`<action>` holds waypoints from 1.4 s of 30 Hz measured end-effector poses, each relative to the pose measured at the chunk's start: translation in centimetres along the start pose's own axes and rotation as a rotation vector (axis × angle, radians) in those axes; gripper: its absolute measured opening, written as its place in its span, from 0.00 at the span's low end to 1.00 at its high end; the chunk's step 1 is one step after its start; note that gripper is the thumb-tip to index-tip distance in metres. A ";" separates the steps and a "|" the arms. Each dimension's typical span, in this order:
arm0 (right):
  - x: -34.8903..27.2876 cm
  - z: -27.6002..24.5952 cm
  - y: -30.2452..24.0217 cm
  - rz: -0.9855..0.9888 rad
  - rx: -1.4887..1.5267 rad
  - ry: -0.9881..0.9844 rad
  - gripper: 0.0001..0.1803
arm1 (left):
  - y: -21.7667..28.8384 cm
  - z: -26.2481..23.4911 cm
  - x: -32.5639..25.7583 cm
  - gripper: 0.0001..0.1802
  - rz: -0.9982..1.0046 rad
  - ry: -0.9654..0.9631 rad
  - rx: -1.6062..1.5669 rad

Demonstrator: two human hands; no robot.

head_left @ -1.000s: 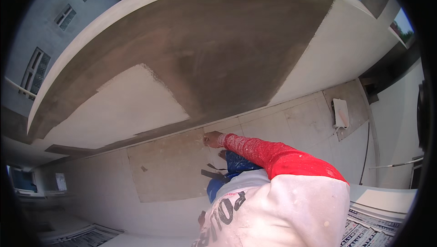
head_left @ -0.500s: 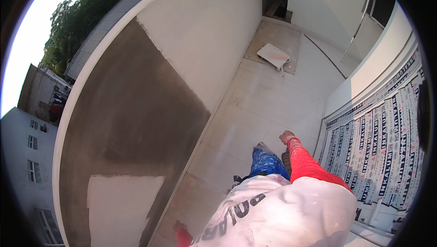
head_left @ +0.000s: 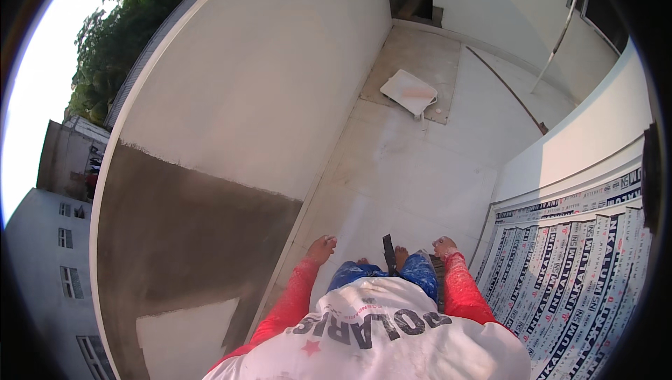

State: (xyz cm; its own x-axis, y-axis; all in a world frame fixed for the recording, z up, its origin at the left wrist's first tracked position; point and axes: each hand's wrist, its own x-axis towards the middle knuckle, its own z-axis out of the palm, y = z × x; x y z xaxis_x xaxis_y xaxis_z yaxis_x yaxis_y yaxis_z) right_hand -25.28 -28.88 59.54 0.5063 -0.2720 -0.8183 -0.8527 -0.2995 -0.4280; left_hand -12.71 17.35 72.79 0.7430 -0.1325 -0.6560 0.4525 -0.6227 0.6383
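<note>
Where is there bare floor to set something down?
Bare floor beyond the left hand and right hand, up to the white tray, between part-brown wall and wrapped panels. Crowded around the feet and dark strip.

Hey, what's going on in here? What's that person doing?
A person is on the pale floor, left hand and right hand out at their sides, with no tool showing in either. The left hand is nearer the wall, which is partly pale and partly dark brown; the right is nearer the printed sheets. Farther ahead, a flat white thing, perhaps a tray, sits over a brownish board, out of both hands.
</note>
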 end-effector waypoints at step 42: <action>89.6 -23.5 -27.9 0.080 -0.113 0.625 0.13 | 29.2 29.5 110.9 0.29 -0.419 0.021 -0.524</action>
State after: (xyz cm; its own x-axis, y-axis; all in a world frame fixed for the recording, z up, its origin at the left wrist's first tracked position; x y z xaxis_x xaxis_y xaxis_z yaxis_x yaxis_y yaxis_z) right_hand 46.93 -66.35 7.19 0.4504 -0.7692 -0.4533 -0.8893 -0.3417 -0.3039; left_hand 68.35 -38.27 6.77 0.4593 0.0572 -0.8864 0.8806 -0.1604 0.4459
